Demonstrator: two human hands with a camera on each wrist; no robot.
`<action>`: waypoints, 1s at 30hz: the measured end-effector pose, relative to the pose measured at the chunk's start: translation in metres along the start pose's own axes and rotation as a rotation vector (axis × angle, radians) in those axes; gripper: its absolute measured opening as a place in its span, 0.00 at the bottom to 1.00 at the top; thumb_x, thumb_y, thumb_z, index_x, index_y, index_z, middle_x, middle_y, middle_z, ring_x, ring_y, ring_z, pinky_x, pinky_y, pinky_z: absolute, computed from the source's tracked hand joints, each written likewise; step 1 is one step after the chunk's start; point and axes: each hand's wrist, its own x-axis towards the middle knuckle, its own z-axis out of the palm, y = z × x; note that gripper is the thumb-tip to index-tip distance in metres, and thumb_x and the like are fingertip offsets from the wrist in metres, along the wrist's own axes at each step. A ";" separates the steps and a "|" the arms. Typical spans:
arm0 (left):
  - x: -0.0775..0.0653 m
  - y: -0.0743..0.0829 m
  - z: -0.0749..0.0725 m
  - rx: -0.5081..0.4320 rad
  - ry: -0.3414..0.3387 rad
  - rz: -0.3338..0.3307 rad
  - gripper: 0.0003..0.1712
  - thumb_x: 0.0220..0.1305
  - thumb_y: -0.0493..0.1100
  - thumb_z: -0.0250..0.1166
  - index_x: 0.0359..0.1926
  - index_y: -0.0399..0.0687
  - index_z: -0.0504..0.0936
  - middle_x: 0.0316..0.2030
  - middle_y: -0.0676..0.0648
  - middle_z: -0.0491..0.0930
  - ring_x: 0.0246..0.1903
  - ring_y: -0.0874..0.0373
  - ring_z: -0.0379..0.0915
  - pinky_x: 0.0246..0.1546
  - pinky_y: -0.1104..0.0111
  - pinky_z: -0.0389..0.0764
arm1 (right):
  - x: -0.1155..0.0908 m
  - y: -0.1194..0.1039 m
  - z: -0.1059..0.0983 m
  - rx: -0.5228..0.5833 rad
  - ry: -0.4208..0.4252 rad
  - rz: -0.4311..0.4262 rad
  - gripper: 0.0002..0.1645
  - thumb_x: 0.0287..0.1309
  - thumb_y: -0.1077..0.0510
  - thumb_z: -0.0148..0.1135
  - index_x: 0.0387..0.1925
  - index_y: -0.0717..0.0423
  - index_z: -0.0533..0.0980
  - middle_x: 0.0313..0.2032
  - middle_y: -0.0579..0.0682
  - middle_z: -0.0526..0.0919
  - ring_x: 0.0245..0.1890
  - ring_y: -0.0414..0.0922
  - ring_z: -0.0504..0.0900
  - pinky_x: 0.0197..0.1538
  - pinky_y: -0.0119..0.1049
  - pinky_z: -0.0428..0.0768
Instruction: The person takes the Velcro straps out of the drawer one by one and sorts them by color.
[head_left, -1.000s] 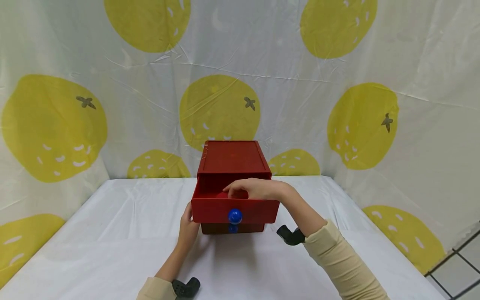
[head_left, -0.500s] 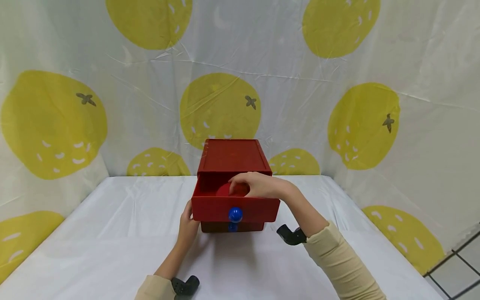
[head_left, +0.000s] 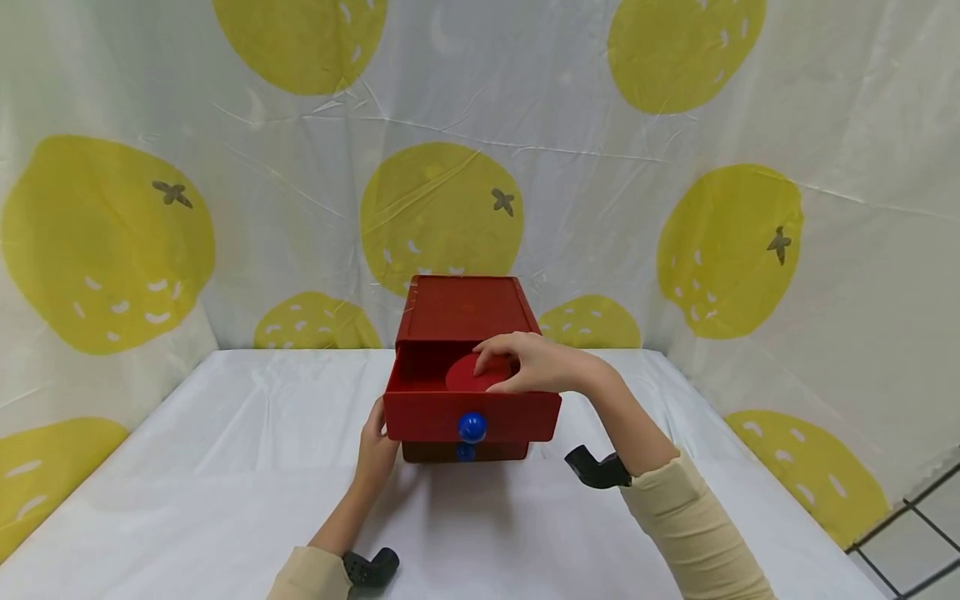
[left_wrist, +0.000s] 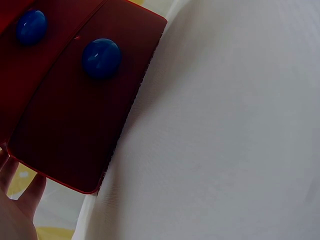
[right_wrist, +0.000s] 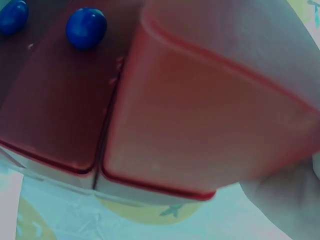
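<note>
A red drawer cabinet [head_left: 471,308] with blue ball knobs stands on the white-covered table, its top drawer [head_left: 431,417] pulled out. Inside that drawer a flat, round red piece [head_left: 463,375] shows, partly covered by my right hand [head_left: 536,364]. The fingers and thumb of this hand pinch it by its right part; what it is exactly I cannot tell. My left hand [head_left: 377,446] rests against the cabinet's left side below the open drawer. In the left wrist view its fingers [left_wrist: 33,192] lie extended along the side edge of a lower drawer [left_wrist: 65,120].
The lower drawer front, with its blue knob [head_left: 466,452], sits under the overhanging top drawer. Behind the cabinet hangs a pale curtain [head_left: 577,200] printed with yellow fruit. White cloth [head_left: 262,467] covers the table on both sides, and a tiled surface [head_left: 922,533] shows at the lower right.
My right hand has risen slightly and shifted right, and the round red piece has come along with it, more of it now showing. The left hand stays at the cabinet's side.
</note>
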 end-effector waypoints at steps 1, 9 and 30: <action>0.000 0.001 0.000 -0.001 -0.002 -0.008 0.25 0.60 0.26 0.52 0.60 0.37 0.65 0.58 0.39 0.68 0.50 0.78 0.64 0.43 0.81 0.74 | -0.001 0.000 -0.001 0.001 0.010 -0.005 0.12 0.51 0.52 0.64 0.40 0.44 0.76 0.58 0.48 0.72 0.59 0.45 0.68 0.45 0.31 0.75; 0.002 -0.008 -0.001 0.010 -0.002 0.009 0.25 0.62 0.30 0.53 0.60 0.40 0.65 0.58 0.41 0.68 0.55 0.72 0.63 0.43 0.81 0.74 | -0.010 0.000 -0.005 0.055 0.057 0.001 0.14 0.50 0.49 0.65 0.41 0.42 0.76 0.59 0.47 0.70 0.57 0.45 0.68 0.47 0.35 0.74; 0.008 -0.009 -0.010 0.001 0.004 -0.081 0.24 0.59 0.33 0.57 0.58 0.42 0.70 0.55 0.43 0.72 0.53 0.66 0.68 0.47 0.82 0.71 | -0.052 0.007 -0.011 0.128 0.499 -0.058 0.19 0.47 0.57 0.68 0.44 0.48 0.77 0.62 0.47 0.67 0.62 0.47 0.61 0.51 0.44 0.75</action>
